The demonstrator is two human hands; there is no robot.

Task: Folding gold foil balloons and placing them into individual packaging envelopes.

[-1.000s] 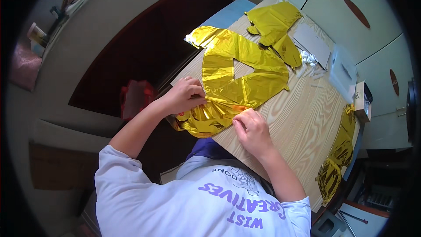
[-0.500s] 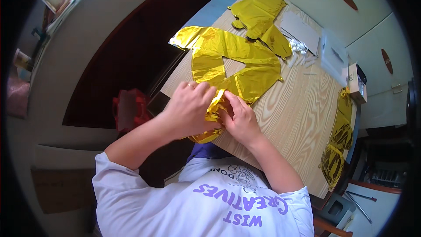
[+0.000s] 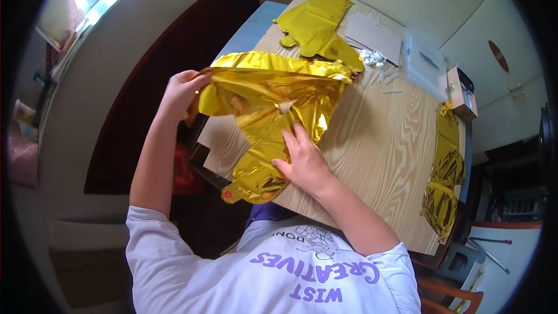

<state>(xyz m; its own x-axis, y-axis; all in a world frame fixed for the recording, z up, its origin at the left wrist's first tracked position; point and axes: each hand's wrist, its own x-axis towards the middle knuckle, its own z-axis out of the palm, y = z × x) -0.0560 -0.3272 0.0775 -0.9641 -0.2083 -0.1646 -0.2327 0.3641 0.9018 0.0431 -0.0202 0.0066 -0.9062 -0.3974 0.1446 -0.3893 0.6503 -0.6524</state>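
Observation:
A large gold foil balloon [image 3: 258, 145], flat and uninflated, lies partly on the wooden table in front of me. My left hand [image 3: 182, 94] pinches its far-left edge and lifts it, so the sheet is pulled taut and folds over itself. On the near part of the foil rests my right hand [image 3: 306, 161], its fingers spread and pressing the sheet lightly. The balloon's rounded near end, with a small red spot, hangs over the table edge. A gap in the foil shows near its middle.
More flat gold foil [image 3: 317, 20] lies at the table's far end, beside a grey sheet [image 3: 375, 35] and crumpled white pieces [image 3: 372, 58]. Clear plastic [image 3: 424, 67] and a small box [image 3: 461, 96] sit at the far right. Another gold foil strip [image 3: 444, 174] runs along the right edge.
My left hand has moved left and away from my body, pulling the foil edge up and out. My right hand has loosened from the bunched foil and now lies spread on it.

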